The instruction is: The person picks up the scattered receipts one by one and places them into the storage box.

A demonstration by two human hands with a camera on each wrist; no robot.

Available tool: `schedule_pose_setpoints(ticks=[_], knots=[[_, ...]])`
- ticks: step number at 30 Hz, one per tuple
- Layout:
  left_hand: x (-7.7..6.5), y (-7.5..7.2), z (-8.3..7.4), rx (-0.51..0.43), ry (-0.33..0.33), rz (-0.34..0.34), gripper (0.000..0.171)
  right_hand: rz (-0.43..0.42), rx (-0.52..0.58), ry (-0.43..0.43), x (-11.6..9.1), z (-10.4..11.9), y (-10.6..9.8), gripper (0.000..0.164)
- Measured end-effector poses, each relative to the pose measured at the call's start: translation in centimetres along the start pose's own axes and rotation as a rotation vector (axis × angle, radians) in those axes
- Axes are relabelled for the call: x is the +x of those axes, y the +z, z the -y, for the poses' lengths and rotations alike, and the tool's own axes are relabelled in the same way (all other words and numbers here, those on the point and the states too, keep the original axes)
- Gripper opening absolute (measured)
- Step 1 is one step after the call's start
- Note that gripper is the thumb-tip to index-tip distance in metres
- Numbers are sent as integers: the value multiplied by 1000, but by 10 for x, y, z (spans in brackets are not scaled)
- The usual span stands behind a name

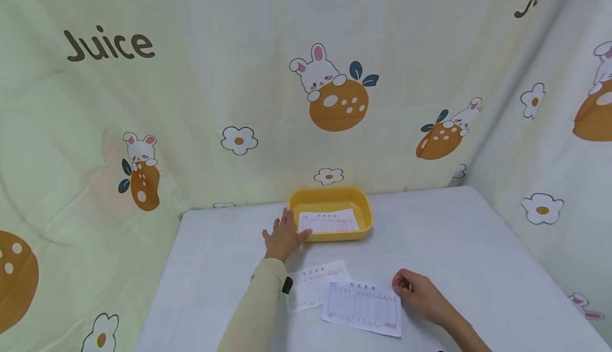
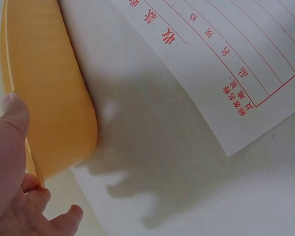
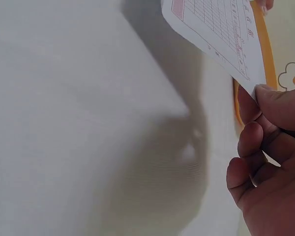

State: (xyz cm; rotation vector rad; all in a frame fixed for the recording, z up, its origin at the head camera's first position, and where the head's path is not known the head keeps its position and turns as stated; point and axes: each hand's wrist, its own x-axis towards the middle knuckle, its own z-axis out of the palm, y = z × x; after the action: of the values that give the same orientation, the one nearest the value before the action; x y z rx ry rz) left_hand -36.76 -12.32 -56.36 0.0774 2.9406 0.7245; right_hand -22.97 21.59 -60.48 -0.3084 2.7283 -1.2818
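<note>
My left hand (image 1: 283, 239) holds the front left corner of a yellow plastic tray (image 1: 334, 236), thumb at the front rim, other fingers spread by the left side. The left wrist view shows the thumb (image 2: 15, 115) against the tray's rim. A printed form sheet (image 1: 327, 222) lies inside the tray. Between thumb and forefinger, my right hand (image 1: 421, 294) pinches the upper right corner of another printed form (image 1: 362, 309); in the right wrist view that form (image 3: 219, 34) is lifted off the table. Partly under it in the head view is a red-printed receipt form (image 1: 308, 291).
A white cloth covers the table (image 1: 215, 267). Behind and beside it hangs a curtain (image 1: 205, 102) with rabbit, orange and flower prints. The tray stands near the table's back edge, close to the curtain. A black band (image 1: 287, 285) is on my left wrist.
</note>
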Motion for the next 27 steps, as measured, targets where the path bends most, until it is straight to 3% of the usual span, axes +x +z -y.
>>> schedule_pose_setpoints(ticks=[16,27], knots=[[0,0,2,-10,-21,14,90,-88,-65,-36,49,40,-57,7],[0,-1,-1,-17,-29,22,89,-143,-131,-96,91,83,-106,6]])
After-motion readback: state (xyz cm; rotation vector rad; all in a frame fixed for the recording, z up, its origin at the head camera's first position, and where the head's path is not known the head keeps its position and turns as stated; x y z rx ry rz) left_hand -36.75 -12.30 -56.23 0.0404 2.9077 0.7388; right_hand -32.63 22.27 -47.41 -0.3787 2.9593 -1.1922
